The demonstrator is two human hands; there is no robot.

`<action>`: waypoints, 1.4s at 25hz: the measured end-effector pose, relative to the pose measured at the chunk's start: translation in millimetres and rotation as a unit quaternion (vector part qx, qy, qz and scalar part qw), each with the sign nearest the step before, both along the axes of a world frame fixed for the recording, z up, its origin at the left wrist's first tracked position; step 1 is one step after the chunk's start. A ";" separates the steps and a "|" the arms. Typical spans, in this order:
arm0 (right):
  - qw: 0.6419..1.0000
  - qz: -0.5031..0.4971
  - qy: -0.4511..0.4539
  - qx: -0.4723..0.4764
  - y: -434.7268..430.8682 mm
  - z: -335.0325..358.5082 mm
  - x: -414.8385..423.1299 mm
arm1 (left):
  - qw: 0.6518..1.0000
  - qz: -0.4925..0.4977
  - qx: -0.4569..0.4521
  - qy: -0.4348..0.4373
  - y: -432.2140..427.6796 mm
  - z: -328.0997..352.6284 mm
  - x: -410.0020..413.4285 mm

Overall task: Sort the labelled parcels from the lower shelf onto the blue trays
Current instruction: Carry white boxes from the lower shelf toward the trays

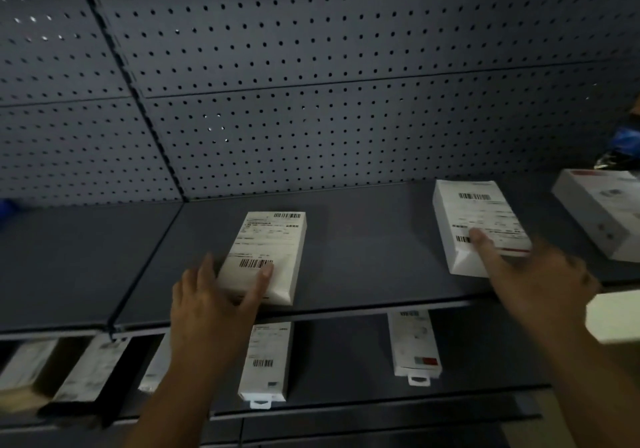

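Two white labelled parcels lie flat on the upper grey shelf [363,240]. My left hand [211,305] is at the near end of the middle parcel [268,240], thumb on its label and fingers along its left edge. My right hand [533,274] reaches the right parcel [474,215], thumb lying on its label; the other fingers are spread below the parcel's near end. On the lower shelf [346,361] lie more labelled parcels, one [266,361] under my left forearm and one [414,343] further right. No blue tray can be made out.
A grey pegboard wall [311,84] backs the shelves. A third white box [602,212] lies at the far right of the upper shelf, with a blue object [627,139] behind it. Several blurred parcels [69,368] sit at the lower left. A pale box corner [613,316] shows at the right edge.
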State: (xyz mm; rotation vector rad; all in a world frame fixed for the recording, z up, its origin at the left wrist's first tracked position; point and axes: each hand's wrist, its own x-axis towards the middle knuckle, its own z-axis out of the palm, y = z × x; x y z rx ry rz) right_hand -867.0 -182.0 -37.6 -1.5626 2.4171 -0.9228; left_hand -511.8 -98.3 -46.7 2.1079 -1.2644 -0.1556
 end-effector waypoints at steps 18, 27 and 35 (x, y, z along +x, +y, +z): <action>0.914 0.104 -0.328 -0.216 16.0 8.2 71.8 | 0.932 -0.009 -0.277 0.235 12.4 25.3 2.6; 0.844 0.331 -0.404 -0.121 69.7 44.9 285.0 | 0.889 0.178 -0.355 0.228 149.8 30.0 142.5; 0.780 0.447 -0.437 -0.036 163.5 53.4 526.6 | 0.857 0.293 -0.388 0.170 288.0 36.4 333.6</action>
